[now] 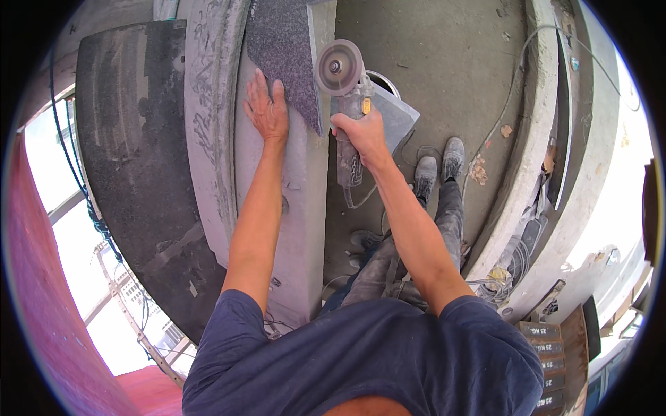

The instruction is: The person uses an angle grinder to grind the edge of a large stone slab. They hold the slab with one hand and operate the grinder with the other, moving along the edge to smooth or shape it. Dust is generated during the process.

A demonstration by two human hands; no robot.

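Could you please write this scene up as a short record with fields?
Left hand: palm down, at the edge of the dark speckled stone slab
Right hand: fingers wrapped around the grey handheld angle grinder
Grinder disc: round, brownish, beside the slab's right edge
Slab support: long pale flat-topped ledge
Floor: grey, with dry brown leaves on it

Pale printed characters mark 5 stacked dark blocks (543, 367), well rightward and nearer the body than the right hand's (362, 132) grip.
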